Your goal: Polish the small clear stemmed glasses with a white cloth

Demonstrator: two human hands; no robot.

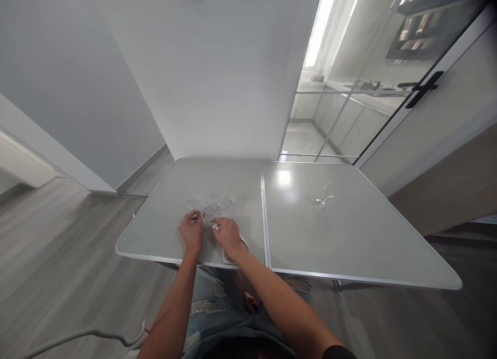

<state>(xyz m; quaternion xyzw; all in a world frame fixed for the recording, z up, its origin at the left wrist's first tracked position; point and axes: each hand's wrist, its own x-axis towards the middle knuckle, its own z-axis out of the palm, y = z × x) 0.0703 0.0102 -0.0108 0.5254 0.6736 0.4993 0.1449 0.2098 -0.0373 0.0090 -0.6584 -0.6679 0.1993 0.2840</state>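
Observation:
Clear stemmed glasses stand close together on the left half of the table. My left hand (191,229) is closed, with its fingertips at the rim of a clear glass (208,213) between my hands. Pinched in my right hand (228,237) is a small white piece (216,226), perhaps paper or cloth, against that glass's near side. Another glass rim (191,205) shows just beyond my left hand. Further back are a wide glass (214,199) and a smaller glass (232,203). Under my right wrist lies a white flat item (229,258), partly hidden.
A single clear glass (323,200) is on the right half of the folding table (349,234). A metal seam (264,214) divides the tabletop. Behind it rises a white wall (217,89), with a glass door (341,100) at right. A pale cable (89,332) runs at lower left.

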